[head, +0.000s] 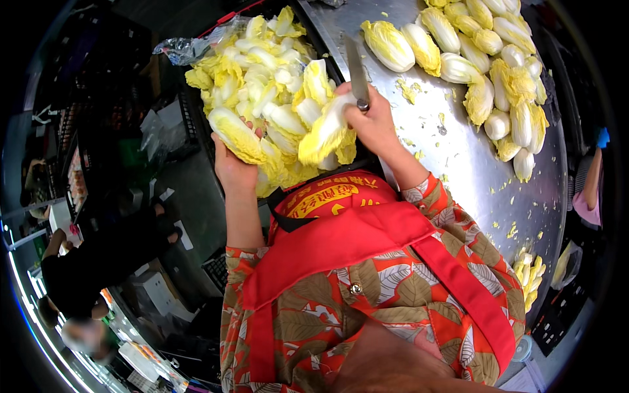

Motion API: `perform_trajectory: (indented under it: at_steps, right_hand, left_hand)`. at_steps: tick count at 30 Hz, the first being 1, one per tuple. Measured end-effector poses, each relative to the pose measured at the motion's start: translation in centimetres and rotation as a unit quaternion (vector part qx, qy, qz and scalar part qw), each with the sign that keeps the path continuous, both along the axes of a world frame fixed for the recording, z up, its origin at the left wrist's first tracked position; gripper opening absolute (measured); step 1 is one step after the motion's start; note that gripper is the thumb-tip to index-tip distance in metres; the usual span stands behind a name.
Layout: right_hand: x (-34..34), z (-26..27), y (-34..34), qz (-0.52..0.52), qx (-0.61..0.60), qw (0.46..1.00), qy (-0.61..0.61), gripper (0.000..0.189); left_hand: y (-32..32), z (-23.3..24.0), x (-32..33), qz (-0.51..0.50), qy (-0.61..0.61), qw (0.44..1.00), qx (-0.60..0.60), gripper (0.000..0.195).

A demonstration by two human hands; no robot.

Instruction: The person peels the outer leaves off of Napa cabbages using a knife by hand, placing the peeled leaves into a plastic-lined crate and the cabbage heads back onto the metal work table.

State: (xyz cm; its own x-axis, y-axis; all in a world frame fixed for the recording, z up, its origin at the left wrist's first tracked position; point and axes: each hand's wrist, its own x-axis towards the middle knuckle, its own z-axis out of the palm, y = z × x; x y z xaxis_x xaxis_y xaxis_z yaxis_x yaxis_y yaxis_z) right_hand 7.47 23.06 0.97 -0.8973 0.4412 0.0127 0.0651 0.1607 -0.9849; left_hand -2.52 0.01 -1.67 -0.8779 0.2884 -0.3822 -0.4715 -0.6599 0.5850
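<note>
My left hand [236, 164] holds a trimmed head of napa cabbage [237, 133] from below, over a black crate [210, 162] heaped with loose cabbage leaves. In my right hand [372, 115] is a knife [357, 71], its blade pointing up and away from me. The same hand pinches a loose white and yellow cabbage leaf [327, 128] between thumb and fingers, a little right of the cabbage head. Part of the knife's handle is hidden inside my fist. Below the leaf, many other leaves [255, 64] fill the crate.
Right of the crate stretches a steel table [442, 162] with leaf scraps. Several cabbage heads [471, 54] are piled at its far side, and a smaller cluster [528, 277] lies nearer. Clear plastic [184, 49] drapes over the crate's rim. People [98, 275] stand at left and far right.
</note>
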Motion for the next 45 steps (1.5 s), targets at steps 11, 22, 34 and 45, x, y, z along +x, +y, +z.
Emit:
perform_trajectory:
  at_steps: [11,22,34,45]
  right_hand:
    - [-1.6,0.9,-4.3,0.172,-0.21,0.962,-0.033,0.041]
    - [-1.5,0.3,-4.2,0.145,-0.082,0.985,-0.034,0.054]
    - [-2.1,-1.8,-3.6,0.142,0.037,0.989,0.018,0.037]
    - [-2.1,-0.3,-2.8,0.089,0.282,0.953,0.068,0.028]
  left_hand:
    - [3.1,0.7,0.3,-0.181,0.098,0.973,0.101,0.067]
    - [3.6,1.2,1.6,-0.134,0.173,0.957,-0.189,0.049]
    - [1.6,-0.1,1.3,-0.193,0.117,0.969,-0.099,0.042]
    - [1.9,-0.5,1.5,-0.259,0.22,0.911,-0.235,0.056]
